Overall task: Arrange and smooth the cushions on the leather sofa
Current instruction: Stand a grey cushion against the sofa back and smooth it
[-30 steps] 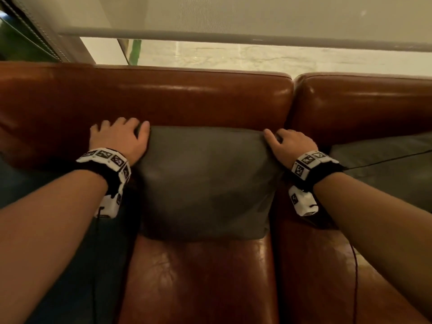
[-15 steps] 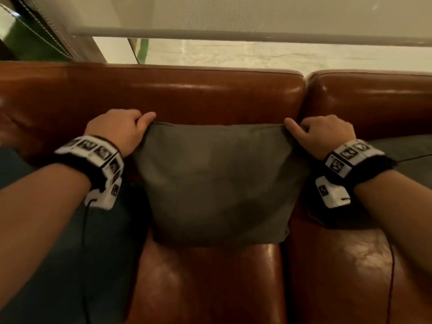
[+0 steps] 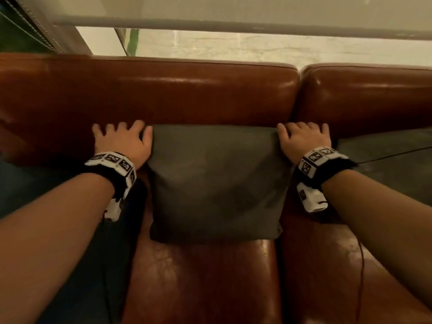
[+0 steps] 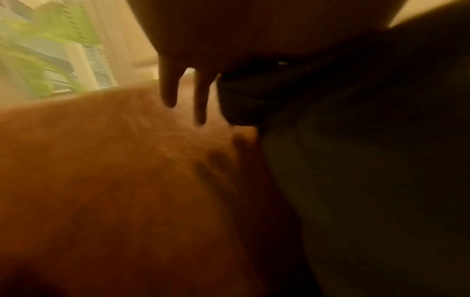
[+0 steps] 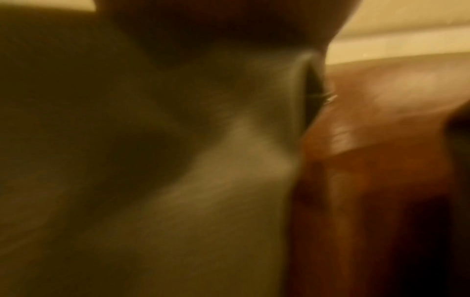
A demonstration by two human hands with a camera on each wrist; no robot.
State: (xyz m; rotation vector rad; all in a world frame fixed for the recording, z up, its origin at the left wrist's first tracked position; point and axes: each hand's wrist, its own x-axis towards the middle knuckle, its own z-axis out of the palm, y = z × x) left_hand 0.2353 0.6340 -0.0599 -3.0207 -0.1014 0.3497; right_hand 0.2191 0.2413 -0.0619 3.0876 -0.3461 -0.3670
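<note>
A grey cushion leans upright against the brown leather sofa back, its lower edge on the seat. My left hand lies at the cushion's top left corner, fingers spread flat on the leather and thumb along the cushion's edge. My right hand lies at the top right corner in the same way. The left wrist view shows straight fingers beside the dark cushion. The right wrist view is blurred, showing the cushion against the leather.
A second grey cushion lies on the right seat section. Something dark blue-grey lies on the seat at the left. A lowered blind and a window run behind the sofa. Thin cables trail from both wristbands.
Half a second ago both hands gripped the cushion's top corners and held it pulled up. Now the cushion has dropped back against the sofa back and both hands lie spread.
</note>
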